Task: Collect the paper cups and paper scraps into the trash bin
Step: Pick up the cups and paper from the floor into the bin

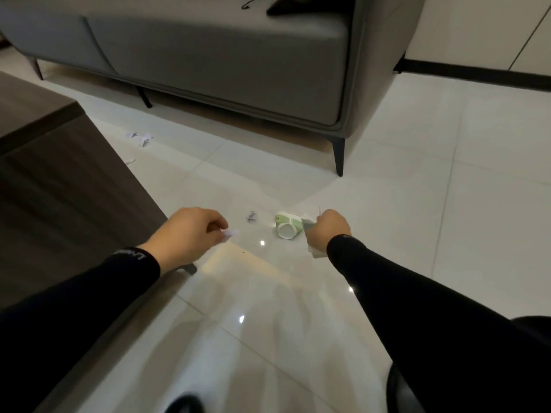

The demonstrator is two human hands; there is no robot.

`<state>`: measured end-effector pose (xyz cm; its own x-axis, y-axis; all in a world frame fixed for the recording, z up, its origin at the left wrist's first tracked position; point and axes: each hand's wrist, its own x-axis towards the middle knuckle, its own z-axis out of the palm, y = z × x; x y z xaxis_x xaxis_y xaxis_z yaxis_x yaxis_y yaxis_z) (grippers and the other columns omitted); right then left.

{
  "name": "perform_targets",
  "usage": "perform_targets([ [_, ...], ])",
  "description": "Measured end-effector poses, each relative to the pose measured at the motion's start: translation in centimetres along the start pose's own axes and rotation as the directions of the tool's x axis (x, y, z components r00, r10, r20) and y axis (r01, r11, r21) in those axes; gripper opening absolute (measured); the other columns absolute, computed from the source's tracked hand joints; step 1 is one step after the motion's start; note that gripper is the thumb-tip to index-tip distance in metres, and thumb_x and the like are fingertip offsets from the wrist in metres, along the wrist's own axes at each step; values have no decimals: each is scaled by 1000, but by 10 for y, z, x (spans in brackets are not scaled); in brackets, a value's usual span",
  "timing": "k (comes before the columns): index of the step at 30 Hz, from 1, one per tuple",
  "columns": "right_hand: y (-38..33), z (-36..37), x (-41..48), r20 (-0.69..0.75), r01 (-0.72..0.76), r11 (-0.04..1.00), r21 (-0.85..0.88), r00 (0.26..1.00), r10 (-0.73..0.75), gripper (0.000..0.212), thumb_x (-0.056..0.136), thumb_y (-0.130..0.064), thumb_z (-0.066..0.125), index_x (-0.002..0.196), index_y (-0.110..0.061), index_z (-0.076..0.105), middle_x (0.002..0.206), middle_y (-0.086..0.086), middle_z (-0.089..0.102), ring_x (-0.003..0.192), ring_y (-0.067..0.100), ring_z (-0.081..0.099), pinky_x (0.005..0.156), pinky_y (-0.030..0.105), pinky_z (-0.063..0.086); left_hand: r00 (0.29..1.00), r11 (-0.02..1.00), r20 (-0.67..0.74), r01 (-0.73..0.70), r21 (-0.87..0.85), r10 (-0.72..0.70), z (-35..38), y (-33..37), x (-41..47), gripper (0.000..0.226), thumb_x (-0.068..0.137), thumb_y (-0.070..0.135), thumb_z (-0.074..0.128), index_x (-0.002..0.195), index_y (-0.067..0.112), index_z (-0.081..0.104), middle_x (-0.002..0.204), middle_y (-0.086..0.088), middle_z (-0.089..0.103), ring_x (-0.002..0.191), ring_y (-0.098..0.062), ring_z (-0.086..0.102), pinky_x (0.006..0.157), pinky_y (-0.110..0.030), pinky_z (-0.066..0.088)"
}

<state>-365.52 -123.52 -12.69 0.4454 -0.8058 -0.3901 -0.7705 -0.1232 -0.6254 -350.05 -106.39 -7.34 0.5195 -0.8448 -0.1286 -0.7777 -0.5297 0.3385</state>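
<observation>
Head view, reading left to right. Along the far left a dark table (53, 162) edges the pale floor (387, 204), and beyond its corner a few paper scraps (140, 138) lie well apart from me, close to the grey sofa (208, 55). My left hand (190, 234) reaches forward and low, its grip pinched closed on one small white scrap (231, 232) at the fingertips; I take it that way because so thin a piece needs a fingertip pinch. Just right of it another crumpled scrap (251, 216) rests on the floor, untouched. Next lies a green and white paper cup (287, 227) on its side, its open mouth turned toward me, just beside my right hand (328, 231). That grip is curled closed around a wad of white paper (316, 252), which pokes out above and below the fist; I judge I am bunching the pieces so one trip serves. No trash bin shows here, so everything gathered waits in my hands, and the cup looks the nearest thing left.
</observation>
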Motion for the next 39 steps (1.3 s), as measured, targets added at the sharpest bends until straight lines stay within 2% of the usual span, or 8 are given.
perform_targets([
  [6, 18, -7, 2, 90, -5, 997, -78, 996, 12, 39, 82, -12, 66, 116, -3, 50, 95, 6, 48, 88, 20, 47, 74, 26, 40, 995, 996, 35, 92, 14, -93, 26, -15, 36, 19, 88, 36, 59, 81, 18, 61, 72, 6, 60, 72, -17, 56, 56, -22, 38],
  [12, 11, 3, 20, 75, 41, 997, -58, 997, -37, 36, 80, -10, 66, 111, -4, 48, 94, 5, 48, 87, 21, 47, 68, 25, 39, 975, 976, -42, 215, -35, -217, 83, -29, 102, 18, 92, 21, 53, 98, 9, 64, 106, -10, 63, 84, -22, 53, 71, -29, 39],
  [16, 9, 25, 40, 93, 25, 998, 63, 995, -31, 26, 80, -11, 64, 90, -11, 40, 75, -3, 41, 74, 16, 46, 50, 18, 30, 975, 971, 41, 220, -95, -217, 114, -41, 144, 18, 92, 22, 54, 97, 9, 64, 127, -8, 60, 111, -26, 56, 80, -25, 37],
  [22, 22, 51, 64, 76, -22, 987, 158, 997, 10, 40, 75, -17, 70, 68, -22, 31, 71, -4, 41, 59, 8, 39, 50, 20, 29, 958, 996, 275, 93, -14, -86, 156, -57, 199, 26, 90, 31, 58, 101, 8, 62, 154, -4, 30, 133, -25, 38, 104, -33, 34],
  [28, 43, 52, 68, 69, -97, 978, 183, 994, 86, 38, 73, -17, 72, 70, -20, 34, 73, -3, 43, 60, 10, 41, 50, 20, 31, 977, 967, 202, -116, 228, 70, 204, -69, 187, 18, 92, 21, 52, 96, 4, 55, 110, -15, 56, 98, -30, 51, 75, -33, 42],
  [33, 53, 53, 64, 61, -110, 980, 168, 993, 101, 39, 71, -18, 74, 71, -20, 35, 74, -3, 45, 61, 10, 43, 51, 21, 33, 995, 983, 43, 92, -156, -86, 177, -53, 186, 20, 85, 14, 55, 105, 10, 51, 90, -11, 65, 84, -30, 58, 72, -31, 42],
  [36, 50, 41, 64, 22, -96, 984, 153, 995, 94, 41, 70, -19, 76, 70, -22, 35, 73, -4, 45, 62, 9, 44, 51, 22, 33, 943, 890, 333, 172, -422, -24, 148, -22, 193, 75, 76, 4, 61, 142, 16, 27, 79, -8, 67, 66, -23, 64, 62, -26, 52],
  [39, 48, 23, 63, -15, -84, 988, 132, 996, 87, 42, 69, -17, 76, 68, -21, 34, 72, -4, 45, 63, 12, 45, 51, 22, 32, 773, 828, 633, 322, -460, 50, 140, 5, 204, 100, 76, -4, 60, 148, 14, -7, 79, -16, 65, 52, -21, 63, 53, -24, 57],
])
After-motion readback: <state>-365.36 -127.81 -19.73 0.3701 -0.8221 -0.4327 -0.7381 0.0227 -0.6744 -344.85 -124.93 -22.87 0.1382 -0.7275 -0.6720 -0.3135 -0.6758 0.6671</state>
